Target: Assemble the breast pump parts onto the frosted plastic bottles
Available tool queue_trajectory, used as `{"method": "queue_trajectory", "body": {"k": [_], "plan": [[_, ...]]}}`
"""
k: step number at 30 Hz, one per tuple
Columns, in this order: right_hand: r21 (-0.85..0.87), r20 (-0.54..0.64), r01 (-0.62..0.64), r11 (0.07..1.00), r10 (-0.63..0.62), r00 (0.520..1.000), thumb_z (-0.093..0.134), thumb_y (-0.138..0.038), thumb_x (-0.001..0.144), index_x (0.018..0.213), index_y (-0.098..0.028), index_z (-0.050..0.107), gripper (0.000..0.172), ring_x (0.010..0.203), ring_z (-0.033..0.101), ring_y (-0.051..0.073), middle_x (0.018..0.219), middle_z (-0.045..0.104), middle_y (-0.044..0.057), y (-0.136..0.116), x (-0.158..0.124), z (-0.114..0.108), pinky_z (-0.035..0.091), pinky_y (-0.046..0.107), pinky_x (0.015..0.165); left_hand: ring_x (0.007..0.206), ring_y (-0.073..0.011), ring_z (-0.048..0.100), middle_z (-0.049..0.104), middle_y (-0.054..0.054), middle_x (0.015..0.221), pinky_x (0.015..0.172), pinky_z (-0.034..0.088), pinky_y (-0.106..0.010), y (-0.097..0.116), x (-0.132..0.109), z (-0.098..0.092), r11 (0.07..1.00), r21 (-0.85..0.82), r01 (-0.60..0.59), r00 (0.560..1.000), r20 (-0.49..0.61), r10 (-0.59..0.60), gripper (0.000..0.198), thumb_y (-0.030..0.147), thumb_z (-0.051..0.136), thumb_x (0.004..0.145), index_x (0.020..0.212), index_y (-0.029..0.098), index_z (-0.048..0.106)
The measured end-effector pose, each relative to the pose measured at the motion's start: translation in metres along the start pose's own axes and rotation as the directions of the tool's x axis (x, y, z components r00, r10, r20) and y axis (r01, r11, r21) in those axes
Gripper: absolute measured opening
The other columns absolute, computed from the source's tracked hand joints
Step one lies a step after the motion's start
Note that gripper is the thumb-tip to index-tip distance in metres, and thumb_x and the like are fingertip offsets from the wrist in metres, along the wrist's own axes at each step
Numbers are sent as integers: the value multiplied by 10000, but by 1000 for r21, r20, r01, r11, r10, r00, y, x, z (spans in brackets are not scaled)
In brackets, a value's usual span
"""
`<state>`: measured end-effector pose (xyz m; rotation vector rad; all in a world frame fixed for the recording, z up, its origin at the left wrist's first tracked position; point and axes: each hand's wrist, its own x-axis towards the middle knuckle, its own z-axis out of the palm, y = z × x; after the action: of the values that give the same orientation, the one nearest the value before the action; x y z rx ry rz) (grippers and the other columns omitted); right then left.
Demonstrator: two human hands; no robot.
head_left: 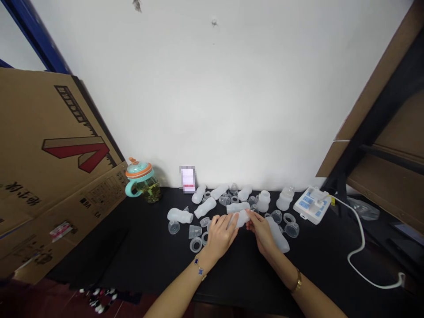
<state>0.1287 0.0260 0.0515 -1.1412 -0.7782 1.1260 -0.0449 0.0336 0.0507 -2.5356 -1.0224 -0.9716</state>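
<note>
My left hand [220, 235] wraps round a translucent white baby bottle [242, 218], held sideways over the table. At the bottle's right end, the fingers of my right hand [261, 230] are pinched together; whether they also hold a small part is hidden. A white bottle [278, 236] lies just right of my right hand, partly behind it. Another bottle [237, 207] lies behind the held one. Left of my left hand are a clear cap [195, 231] and a white ring [195, 244]. More clear caps [292, 229] and a ring [289, 218] lie to the right.
Several bottles lie along the wall; one bottle [264, 201] and one capped bottle [285, 198] stand upright. A tea jug [142, 181] and a phone [188, 179] are at back left. A power strip [312, 204] with a white cable [361, 229] sits right. Cardboard [56, 168] borders the left.
</note>
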Motion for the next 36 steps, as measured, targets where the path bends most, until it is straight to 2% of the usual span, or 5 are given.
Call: {"method": "queue_trajectory", "body": {"k": [10,16,20,25,36], "plan": [[-49,4,31,998,-31,1000,736,-618,734,656,-247,673,384,516,502,176,536,587,-12,2,0,0,366,311,521,1075,-257,668,703,-101,1243,921,465,-403,2,2,-5,999,-23,35,999,23,-35,418,188,554,962,1375,250,564],[-58,-17,54,997,-55,998,734,-602,743,637,-263,674,360,540,538,180,585,630,-6,2,2,0,390,308,515,959,-279,697,753,-77,1126,869,531,-422,-1,7,0,899,-336,281,960,77,-271,429,321,738,814,1233,249,684],[-19,24,66,998,-66,998,719,-612,753,822,-248,761,373,734,635,240,808,734,43,1,1,2,471,317,579,992,-270,707,745,-64,1168,897,566,-398,-3,10,1,653,-609,450,889,238,-391,450,367,755,801,1223,220,700],[-6,120,115,993,-113,986,704,-579,802,963,-224,774,396,820,647,242,942,752,64,2,-1,1,503,323,685,1069,-286,695,742,-79,1179,931,564,-376,-8,16,-3,265,-828,494,845,386,-370,429,417,738,812,1164,172,721],[19,206,110,994,-112,972,747,-549,785,1040,-251,768,393,921,656,269,1045,746,59,10,2,0,509,384,816,778,-208,671,759,-111,936,687,470,-270,-19,17,-1,-195,-770,607,737,638,-224,483,449,741,818,1145,95,742]]}}
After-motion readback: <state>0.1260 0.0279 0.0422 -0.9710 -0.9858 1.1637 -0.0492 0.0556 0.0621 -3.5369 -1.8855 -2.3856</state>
